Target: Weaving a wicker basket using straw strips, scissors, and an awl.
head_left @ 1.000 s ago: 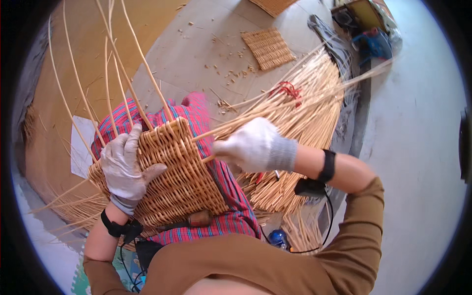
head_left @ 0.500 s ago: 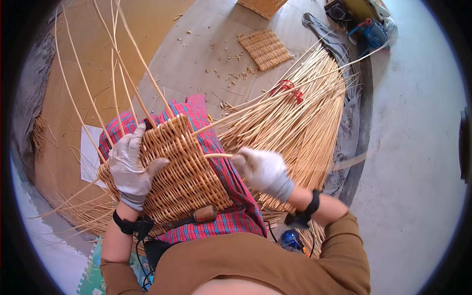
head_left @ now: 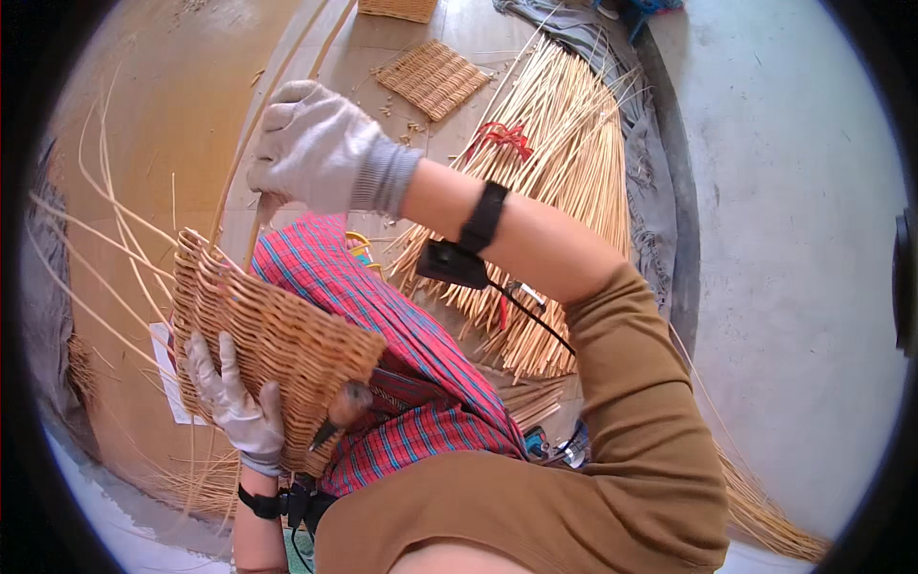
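A woven wicker piece rests tilted on my lap, over a red-and-blue checked cloth. Long bare rods stick out from its far and left edges. Against its lower left part lies my left hand, in a pale glove, fingers spread over the weave. My right hand, gloved too, is raised above the far edge, its fingers closed round a wicker rod that rises from the piece. A second long rod passes just left of that hand. Near my lap a wooden-handled tool with a dark blade lies against the weave.
A large bundle of loose rods, tied with red ribbon, lies to the right on grey cloth. Beyond my right hand a flat woven square lies on the floor among offcuts, with a wicker basket behind it.
My right hand has swung from the right side up and left across the woven piece. The piece has turned and tilted under my left hand. The whole view has shifted.
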Demonstrator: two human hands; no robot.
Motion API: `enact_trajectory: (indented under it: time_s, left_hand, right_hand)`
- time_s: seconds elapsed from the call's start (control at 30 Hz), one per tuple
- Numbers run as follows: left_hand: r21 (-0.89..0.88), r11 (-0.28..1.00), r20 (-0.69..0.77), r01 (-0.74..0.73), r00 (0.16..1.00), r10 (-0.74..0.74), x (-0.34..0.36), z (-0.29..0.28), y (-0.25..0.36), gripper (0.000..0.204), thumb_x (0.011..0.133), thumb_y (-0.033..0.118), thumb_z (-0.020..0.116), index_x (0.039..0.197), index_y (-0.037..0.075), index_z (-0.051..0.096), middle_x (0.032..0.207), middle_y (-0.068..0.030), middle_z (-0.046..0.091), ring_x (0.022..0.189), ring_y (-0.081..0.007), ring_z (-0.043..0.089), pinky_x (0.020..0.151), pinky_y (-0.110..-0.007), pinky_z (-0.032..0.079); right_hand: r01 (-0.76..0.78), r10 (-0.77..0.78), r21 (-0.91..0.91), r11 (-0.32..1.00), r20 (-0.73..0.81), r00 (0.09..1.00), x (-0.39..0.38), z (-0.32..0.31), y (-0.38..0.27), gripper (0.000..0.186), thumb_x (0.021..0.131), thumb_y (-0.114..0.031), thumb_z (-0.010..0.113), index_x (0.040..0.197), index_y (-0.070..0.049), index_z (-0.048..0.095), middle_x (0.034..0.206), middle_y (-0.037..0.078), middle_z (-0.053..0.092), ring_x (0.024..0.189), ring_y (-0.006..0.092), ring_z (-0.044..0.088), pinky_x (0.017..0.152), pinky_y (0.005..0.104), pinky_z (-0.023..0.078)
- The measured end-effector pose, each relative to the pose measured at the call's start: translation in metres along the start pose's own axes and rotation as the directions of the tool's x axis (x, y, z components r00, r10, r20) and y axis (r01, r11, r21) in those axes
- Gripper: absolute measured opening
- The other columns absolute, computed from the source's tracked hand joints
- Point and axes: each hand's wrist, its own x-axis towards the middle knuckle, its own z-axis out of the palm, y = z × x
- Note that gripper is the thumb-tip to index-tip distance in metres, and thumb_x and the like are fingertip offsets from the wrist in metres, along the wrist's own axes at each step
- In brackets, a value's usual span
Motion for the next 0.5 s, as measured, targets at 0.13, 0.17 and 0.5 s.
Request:
enact_trajectory:
  time_s: [0.13,0.17,0.5]
  left_hand:
    - [0.204,0.976,0.064,0.079,0.994,-0.093,-0.002,0.01,-0.003,0.074,0.105,0.053,0.057,0.163,0.009,0.044,0.17,-0.0258,0.034,0.157,-0.0469,0.029,0.13,-0.06,0.019]
    - [0.236,0.968,0.041,0.084,0.995,-0.096,-0.008,0.006,-0.004,0.073,0.106,0.053,0.055,0.163,0.008,0.045,0.168,-0.0256,0.036,0.156,-0.0461,0.031,0.13,-0.059,0.02]
    - [0.301,0.952,0.019,0.049,0.998,-0.058,-0.014,0.004,-0.005,0.073,0.11,0.055,0.046,0.16,0.002,0.047,0.165,-0.0268,0.04,0.154,-0.0478,0.035,0.128,-0.059,0.026]
  right_hand:
    - [-0.336,0.389,0.22,0.916,-0.277,0.879,-0.038,0.034,-0.012,0.026,0.08,-0.027,0.083,0.104,-0.021,0.078,0.108,0.0,0.073,0.112,0.0249,0.067,0.1,0.0453,0.053]
    - [-0.389,0.475,0.299,0.872,-0.319,0.82,-0.06,0.032,-0.013,0.032,0.082,-0.014,0.082,0.113,-0.019,0.078,0.107,0.004,0.073,0.111,0.0295,0.068,0.098,0.046,0.055]
    - [-0.902,0.781,-0.242,-0.358,0.452,-0.431,-0.416,0.084,-0.135,0.053,0.1,-0.051,0.059,0.122,-0.005,0.074,0.118,0.028,0.074,0.115,0.0439,0.07,0.102,0.0496,0.055]
